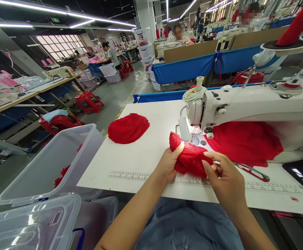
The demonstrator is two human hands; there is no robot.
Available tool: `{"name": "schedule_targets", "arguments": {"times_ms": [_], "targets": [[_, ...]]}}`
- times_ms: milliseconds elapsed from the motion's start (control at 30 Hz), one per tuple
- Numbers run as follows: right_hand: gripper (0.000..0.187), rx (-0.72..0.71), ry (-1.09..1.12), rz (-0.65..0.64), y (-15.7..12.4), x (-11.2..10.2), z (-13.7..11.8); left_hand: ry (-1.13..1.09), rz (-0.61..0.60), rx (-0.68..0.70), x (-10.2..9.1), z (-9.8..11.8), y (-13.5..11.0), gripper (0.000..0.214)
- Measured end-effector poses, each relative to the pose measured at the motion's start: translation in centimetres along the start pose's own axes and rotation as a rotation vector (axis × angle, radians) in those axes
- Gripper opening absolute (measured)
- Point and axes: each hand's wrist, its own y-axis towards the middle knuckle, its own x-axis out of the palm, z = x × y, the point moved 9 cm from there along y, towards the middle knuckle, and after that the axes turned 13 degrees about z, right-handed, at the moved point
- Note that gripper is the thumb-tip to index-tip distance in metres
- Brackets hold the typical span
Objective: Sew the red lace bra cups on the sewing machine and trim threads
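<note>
Both of my hands hold a small red lace fabric piece (190, 157) just in front of the needle area of a white sewing machine (245, 104). My left hand (169, 163) pinches its left edge with the thumb on top. My right hand (224, 177) grips its right side with curled fingers. A stack of red cup-shaped pieces (128, 127) lies on the white table (141, 156) to the left. More red fabric (245, 140) is heaped under the machine arm on the right.
Red-handled scissors (253, 171) lie on the table by my right hand. Clear plastic bins (49, 163) with red pieces stand at the left, off the table. Other workers sit at benches farther back, across an aisle with red stools (87, 100).
</note>
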Motion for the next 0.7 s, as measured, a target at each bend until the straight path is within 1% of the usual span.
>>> {"name": "schedule_targets", "arguments": {"times_ms": [100, 167, 300, 433, 533, 600, 700], "targets": [[0.023, 0.055, 0.011, -0.037, 0.2, 1.4, 0.2, 0.009, 0.011, 0.019, 0.2, 0.0, -0.3, 0.041], [0.023, 0.084, 0.014, -0.046, 0.2, 1.9, 0.5, 0.002, 0.014, 0.025, 0.3, 0.1, -0.4, 0.042], [0.022, 0.115, 0.040, -0.029, 0.2, 1.9, 0.8, -0.025, -0.010, 0.007, 0.4, 0.2, -0.7, 0.044], [0.019, 0.152, 0.083, -0.012, 0.3, 1.7, 1.1, -0.020, -0.054, -0.012, 0.5, 0.2, -0.8, 0.040], [0.017, 0.170, 0.086, -0.003, 0.4, 1.7, 1.4, -0.040, -0.046, -0.009, 0.2, 0.2, -0.7, 0.037], [0.017, 0.186, 0.096, -0.017, 0.4, 2.0, 1.5, -0.045, -0.036, -0.006, 0.0, 0.2, -0.6, 0.036], [0.023, 0.238, 0.158, -0.088, 0.2, 3.0, 1.6, -0.030, -0.033, 0.012, 0.1, 0.0, -0.8, 0.037]]}}
